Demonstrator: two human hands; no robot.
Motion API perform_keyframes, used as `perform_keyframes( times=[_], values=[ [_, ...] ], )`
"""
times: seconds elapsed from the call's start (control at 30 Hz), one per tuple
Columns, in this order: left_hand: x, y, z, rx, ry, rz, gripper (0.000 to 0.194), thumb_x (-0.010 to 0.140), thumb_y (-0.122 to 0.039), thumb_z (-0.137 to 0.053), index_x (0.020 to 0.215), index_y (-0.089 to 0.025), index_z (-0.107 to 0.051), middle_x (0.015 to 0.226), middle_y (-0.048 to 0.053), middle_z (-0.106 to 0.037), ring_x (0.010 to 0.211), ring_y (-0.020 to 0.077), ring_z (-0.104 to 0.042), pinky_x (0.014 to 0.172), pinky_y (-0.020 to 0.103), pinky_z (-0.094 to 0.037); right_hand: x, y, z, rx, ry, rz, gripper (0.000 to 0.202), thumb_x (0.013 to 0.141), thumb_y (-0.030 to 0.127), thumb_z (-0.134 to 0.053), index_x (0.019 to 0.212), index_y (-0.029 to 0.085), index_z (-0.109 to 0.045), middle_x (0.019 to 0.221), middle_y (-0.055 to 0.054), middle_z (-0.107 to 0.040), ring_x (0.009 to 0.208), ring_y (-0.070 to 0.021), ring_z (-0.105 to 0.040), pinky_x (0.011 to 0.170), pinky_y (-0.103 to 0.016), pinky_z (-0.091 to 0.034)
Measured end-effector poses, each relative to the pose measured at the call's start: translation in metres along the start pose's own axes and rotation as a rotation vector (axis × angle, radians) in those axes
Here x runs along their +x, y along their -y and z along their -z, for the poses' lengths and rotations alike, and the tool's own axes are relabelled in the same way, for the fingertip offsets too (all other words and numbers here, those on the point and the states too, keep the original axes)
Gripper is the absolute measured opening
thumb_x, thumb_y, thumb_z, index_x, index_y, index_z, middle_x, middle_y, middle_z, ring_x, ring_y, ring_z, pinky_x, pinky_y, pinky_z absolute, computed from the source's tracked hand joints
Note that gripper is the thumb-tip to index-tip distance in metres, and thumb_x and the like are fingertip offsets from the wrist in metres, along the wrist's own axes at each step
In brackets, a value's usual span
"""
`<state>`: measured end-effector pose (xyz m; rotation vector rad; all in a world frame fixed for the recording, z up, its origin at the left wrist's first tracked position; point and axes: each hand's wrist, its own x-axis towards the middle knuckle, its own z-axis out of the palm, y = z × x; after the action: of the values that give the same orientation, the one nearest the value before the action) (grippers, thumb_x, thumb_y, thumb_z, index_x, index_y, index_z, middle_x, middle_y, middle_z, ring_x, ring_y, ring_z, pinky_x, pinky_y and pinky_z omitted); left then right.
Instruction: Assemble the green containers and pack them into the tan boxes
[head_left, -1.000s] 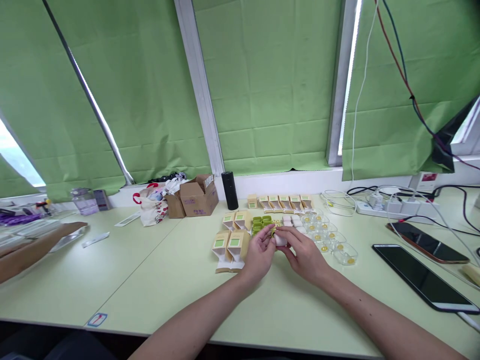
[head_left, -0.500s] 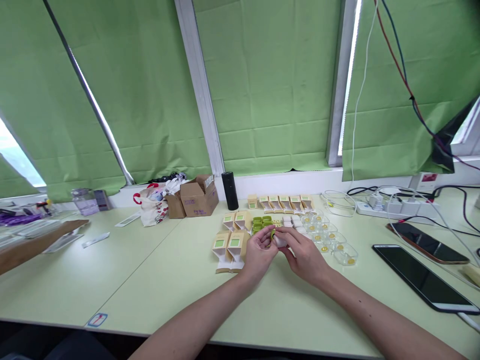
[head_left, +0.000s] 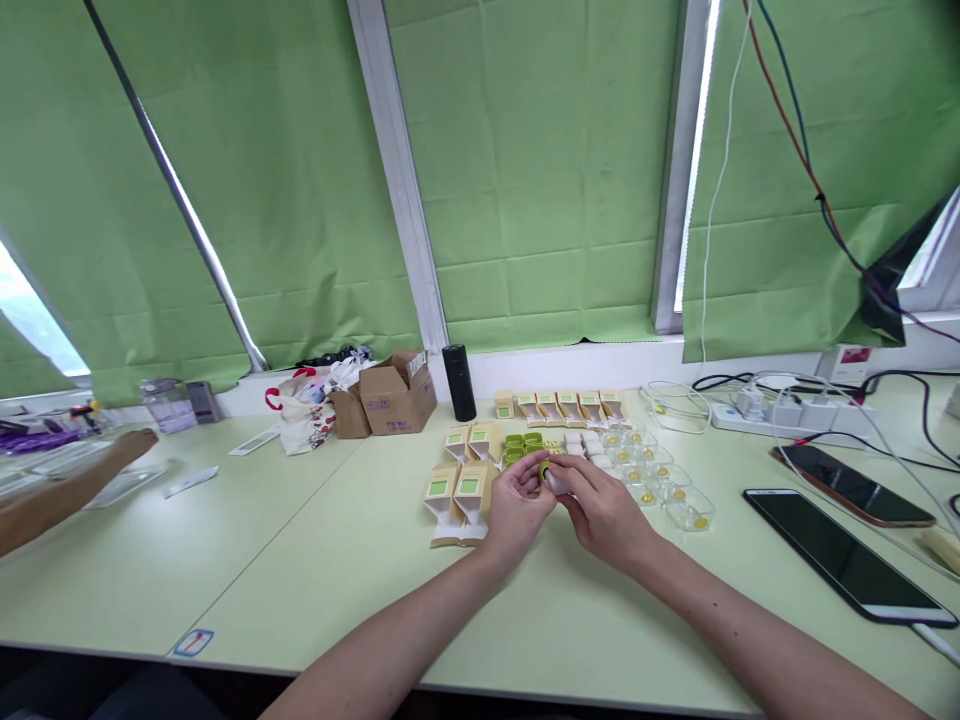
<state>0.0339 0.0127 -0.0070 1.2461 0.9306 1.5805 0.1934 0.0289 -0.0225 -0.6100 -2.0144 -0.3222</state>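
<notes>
— Behind the bench? Green blinds (head_left: 540, 170) drawn across the whole window wall, creased in a grid of folds.

— Between them? Pale window frames (head_left: 397, 180), one leaning, one nearly upright; slivers of white daylight at the gaps (head_left: 694, 160) and far left (head_left: 37, 330).

— Light overall? Soft, greenish, no hard shadows.

— Below the blinds? A white sill (head_left: 585, 358) running the full width.

— Furniture? A pale green table (head_left: 300, 560), joined from panels along thin seams, with a dark front edge.

— Overhead on the right? Red, blue and white cables (head_left: 787, 120) hanging down across the blind, towards a black shape in the corner (head_left: 900, 280).
</notes>
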Motion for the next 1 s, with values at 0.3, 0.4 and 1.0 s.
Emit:
perform_keyframes(
  times=[0.3,0.4,1.0],
  values=[
    [-0.006,0.002,0.008,-0.037,0.171,-0.088,0.050,0.086,-0.038,-0.084,0.130,-0.017,-0.072,0.138,0.017,-0.072,0.134,0.0337,-0.066,0.113,0.047,-0.056,-0.004,-0.008,-0.003,0.033,-0.042,-0.012,0.041,0.104,0.014,-0.055,0.144,0.022,-0.056,0.134,-0.016,-0.072,0.123,-0.0289,-0.073,0.097,-0.046,-0.068],
    [-0.006,0.006,0.009,-0.052,0.220,-0.095,0.063,0.082,-0.044,-0.089,0.135,-0.017,-0.069,0.145,0.019,-0.068,0.140,0.0358,-0.062,0.119,0.049,-0.051,-0.006,-0.009,-0.004,0.033,-0.034,-0.031,0.044,0.104,0.015,-0.053,0.147,0.021,-0.054,0.134,-0.016,-0.072,0.124,-0.0295,-0.072,0.096,-0.047,-0.068],
    [-0.002,0.009,0.007,-0.038,0.176,-0.041,0.058,0.080,-0.039,-0.092,0.129,-0.016,-0.073,0.135,0.019,-0.074,0.131,0.0332,-0.069,0.117,0.050,-0.054,-0.008,-0.008,-0.005,-0.002,-0.017,-0.049,0.033,0.103,0.013,-0.053,0.134,0.020,-0.064,0.130,-0.017,-0.074,0.115,-0.0287,-0.077,0.088,-0.043,-0.070]
  ],
)
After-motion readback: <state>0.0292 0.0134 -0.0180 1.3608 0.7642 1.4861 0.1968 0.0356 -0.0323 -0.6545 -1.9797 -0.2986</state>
